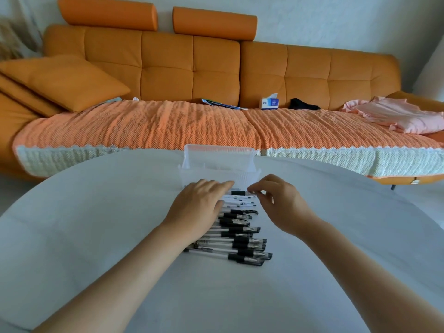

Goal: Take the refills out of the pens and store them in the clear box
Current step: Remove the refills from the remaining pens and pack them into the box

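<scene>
The pens [240, 246] lie in a row on the white surface [96, 236], stacked one beyond the next away from the viewer. Their long axes run left to right, and the black grips and tips point right. The left hand [199, 210] lies flat over their left ends, fingers stretched forward and resting on them. The right hand [281, 205] is just beside the row's far end, thumb and forefinger pinched on the right end of the far pen [238, 193], which also lies crosswise. The hands are close together but not touching. Just beyond them stands the clear box [192, 162], open at the top; its contents cannot be made out. Behind the surface is an orange sofa [168, 68] under a knitted throw [144, 126], carrying a cushion [67, 80], a tissue box [269, 102] and a pink cloth [398, 116]. The wall behind is pale.
</scene>
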{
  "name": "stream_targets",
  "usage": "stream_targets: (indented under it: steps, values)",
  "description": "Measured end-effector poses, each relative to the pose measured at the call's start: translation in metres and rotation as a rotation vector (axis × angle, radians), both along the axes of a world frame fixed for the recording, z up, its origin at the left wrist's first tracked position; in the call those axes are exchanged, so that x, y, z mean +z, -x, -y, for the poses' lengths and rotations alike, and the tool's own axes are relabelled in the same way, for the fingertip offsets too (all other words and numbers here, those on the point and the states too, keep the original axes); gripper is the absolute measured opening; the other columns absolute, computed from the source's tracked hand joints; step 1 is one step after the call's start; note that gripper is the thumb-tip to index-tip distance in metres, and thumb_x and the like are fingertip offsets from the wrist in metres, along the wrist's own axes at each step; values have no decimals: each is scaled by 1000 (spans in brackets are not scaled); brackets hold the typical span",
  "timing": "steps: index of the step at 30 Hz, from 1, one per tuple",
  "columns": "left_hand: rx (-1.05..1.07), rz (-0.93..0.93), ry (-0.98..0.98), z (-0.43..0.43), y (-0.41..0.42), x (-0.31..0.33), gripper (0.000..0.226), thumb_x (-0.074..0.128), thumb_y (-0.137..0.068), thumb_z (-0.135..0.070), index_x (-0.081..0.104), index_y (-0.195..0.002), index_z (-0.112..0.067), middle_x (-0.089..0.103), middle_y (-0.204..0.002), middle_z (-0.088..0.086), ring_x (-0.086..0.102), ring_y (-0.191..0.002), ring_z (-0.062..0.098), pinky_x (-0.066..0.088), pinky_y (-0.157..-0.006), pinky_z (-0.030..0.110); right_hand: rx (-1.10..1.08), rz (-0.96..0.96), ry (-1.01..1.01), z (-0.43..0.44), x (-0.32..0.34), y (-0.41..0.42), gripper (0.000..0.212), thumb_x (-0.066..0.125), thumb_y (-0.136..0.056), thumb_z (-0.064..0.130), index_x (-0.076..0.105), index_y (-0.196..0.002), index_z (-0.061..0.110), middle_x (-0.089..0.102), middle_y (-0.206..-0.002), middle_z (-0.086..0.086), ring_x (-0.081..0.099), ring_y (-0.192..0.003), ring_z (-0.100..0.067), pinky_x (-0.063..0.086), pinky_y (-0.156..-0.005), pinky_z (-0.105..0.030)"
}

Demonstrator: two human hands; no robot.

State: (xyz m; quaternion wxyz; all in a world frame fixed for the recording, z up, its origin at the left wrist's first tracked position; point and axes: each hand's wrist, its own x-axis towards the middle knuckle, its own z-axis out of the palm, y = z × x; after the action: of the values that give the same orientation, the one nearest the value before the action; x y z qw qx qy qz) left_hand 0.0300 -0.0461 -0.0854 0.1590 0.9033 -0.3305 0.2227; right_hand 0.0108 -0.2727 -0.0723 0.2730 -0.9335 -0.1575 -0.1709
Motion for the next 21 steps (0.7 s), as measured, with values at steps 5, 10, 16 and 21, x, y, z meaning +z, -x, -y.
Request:
stream_targets:
  steps: [5,10,16,21]
  values:
    - [-3,-12,78,1,-1,3,21,62,-93,-19,69,-112,-20,68,-92,-5,64,-85,19,49,-65,31,8,-17,39,-6,1,6,22,58,-96,16,69,-109,29,56,-105,17,60,-78,-6,51,-70,-23]
    - [-41,8,80,4,5,5,18,71,-86,-15,69,-102,-22,62,-88,-10,61,-75,14,37,-54,22,43,-60,181,-14,3,12,29,49,-100,40,58,-126,29,58,-119,14,54,-89,-4,49,-80,-29]
    - [-57,-63,90,9,9,8,22,63,-92,-32,66,-111,-21,67,-96,-8,61,-89,13,39,-69,22,104,-72,234,-19,3,12,20,50,-101,33,65,-111,24,60,-99,10,61,-84,-16,51,-73,-35]
    - [-52,-104,54,8,10,6,10,63,-92,-27,69,-100,-24,62,-84,-9,59,-79,13,38,-59,25,82,-154,219,-17,7,13,14,56,-97,38,61,-107,29,59,-93,13,57,-82,-10,47,-71,-30]
